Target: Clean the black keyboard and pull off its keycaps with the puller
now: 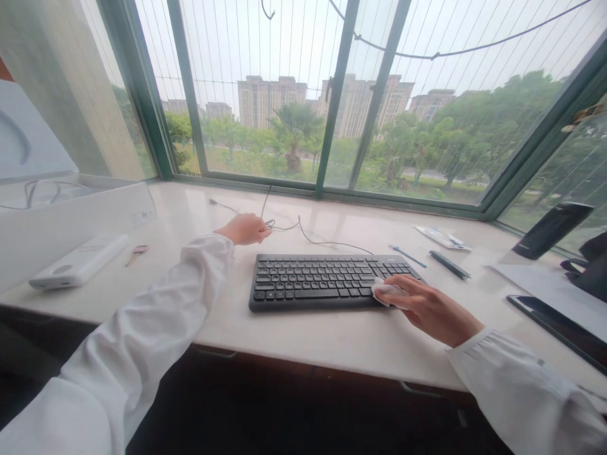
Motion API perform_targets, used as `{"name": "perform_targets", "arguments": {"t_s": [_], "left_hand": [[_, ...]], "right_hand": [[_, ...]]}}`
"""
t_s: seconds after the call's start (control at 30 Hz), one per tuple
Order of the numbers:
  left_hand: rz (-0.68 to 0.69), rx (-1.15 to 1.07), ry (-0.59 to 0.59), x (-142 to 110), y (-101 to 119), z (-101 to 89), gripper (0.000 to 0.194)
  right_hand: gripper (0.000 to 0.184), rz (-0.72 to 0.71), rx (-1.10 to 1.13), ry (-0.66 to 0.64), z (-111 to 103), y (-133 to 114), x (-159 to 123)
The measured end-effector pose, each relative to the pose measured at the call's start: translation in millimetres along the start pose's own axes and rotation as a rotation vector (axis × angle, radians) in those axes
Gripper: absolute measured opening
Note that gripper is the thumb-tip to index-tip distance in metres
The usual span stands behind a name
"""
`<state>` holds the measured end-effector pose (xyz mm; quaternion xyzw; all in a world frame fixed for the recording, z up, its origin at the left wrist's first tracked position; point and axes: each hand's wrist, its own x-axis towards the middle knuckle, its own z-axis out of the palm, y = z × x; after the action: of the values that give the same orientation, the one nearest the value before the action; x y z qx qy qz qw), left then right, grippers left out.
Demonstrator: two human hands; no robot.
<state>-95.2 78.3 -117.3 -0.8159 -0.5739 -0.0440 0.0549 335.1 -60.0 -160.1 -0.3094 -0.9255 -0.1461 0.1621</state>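
Note:
A black keyboard [315, 278] lies flat on the white desktop [303, 338] in front of me. My right hand [427, 306] is closed on a crumpled white wipe [387, 292], which presses on the keyboard's lower right part, beside the number keys. Past the keyboard's upper left corner, my left hand [246, 229] is curled into a fist above the desktop. A thin grey cable [327, 242] loops right beside its knuckles and runs to the keyboard's back edge. Whether anything is inside the left fist is hidden.
Left of me lie a white power bank [78, 260] and a key [137, 253]. To the right are a blue pen [408, 256], a dark pen-like stick [449, 265], a plastic packet [443, 239] and a phone [559, 325]. A window [265, 139] rises behind the desktop.

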Motion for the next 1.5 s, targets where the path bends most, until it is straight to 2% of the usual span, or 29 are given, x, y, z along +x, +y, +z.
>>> {"name": "perform_targets", "arguments": {"t_s": [0.13,0.23,0.3,0.37,0.43,0.5,0.6,0.7,0.9,1.0,1.13,1.23,1.33,1.4,1.5], "left_hand": [[0.003,-0.007,-0.014,-0.7,1.0,-2.2,0.048],[0.013,-0.014,-0.021,-0.3,0.3,-2.6,0.049],[0.012,-0.017,-0.023,0.3,-0.2,-2.2,0.049],[0.007,-0.022,-0.024,1.0,-0.5,-1.5,0.049],[0.005,-0.026,-0.024,1.5,-0.3,-1.1,0.049],[0.008,-0.032,-0.022,1.6,0.3,-1.3,0.049],[0.010,-0.038,-0.023,1.7,0.4,-1.8,0.051],[0.015,-0.038,-0.028,2.8,-1.1,-0.9,0.051],[0.024,-0.036,-0.030,4.9,-2.8,1.0,0.049],[0.028,-0.030,-0.031,4.8,-2.8,0.7,0.049],[0.024,-0.038,-0.032,5.1,-3.6,1.4,0.050],[0.025,-0.039,-0.034,5.7,-4.3,2.4,0.050],[0.016,-0.031,-0.033,5.9,-4.1,2.3,0.049],[0.011,-0.025,-0.031,5.4,-3.6,1.3,0.049],[0.012,-0.019,-0.034,4.5,-2.2,-0.3,0.050]], "right_hand": [[0.056,0.064,0.030,-0.016,-2.3,-3.1,-1.4],[0.048,0.145,0.165,0.011,-5.1,-9.5,-0.5],[0.034,0.292,0.340,0.100,-7.7,-14.6,-0.9],[0.025,0.530,0.579,0.175,-10.6,-18.7,-2.9],[0.029,0.767,0.850,0.206,-13.6,-21.1,-6.5],[0.028,0.916,1.102,0.217,-16.2,-22.8,-10.7],[0.021,0.990,1.345,0.244,-18.3,-26.9,-16.1],[0.021,1.005,1.449,0.229,-18.0,-32.8,-20.1],[0.021,0.936,1.348,0.178,-16.1,-33.7,-27.8],[0.030,0.933,1.336,0.233,-15.7,-24.6,-33.8],[0.037,0.847,1.313,0.316,-18.8,-10.6,-41.6],[0.035,0.952,1.147,0.316,-23.7,-6.5,-42.2],[0.047,1.016,0.944,0.312,-26.3,-8.9,-37.5],[0.050,0.951,0.805,0.312,-25.0,-14.3,-32.2],[0.039,0.783,0.565,0.282,-19.7,-27.8,-22.1]]}}
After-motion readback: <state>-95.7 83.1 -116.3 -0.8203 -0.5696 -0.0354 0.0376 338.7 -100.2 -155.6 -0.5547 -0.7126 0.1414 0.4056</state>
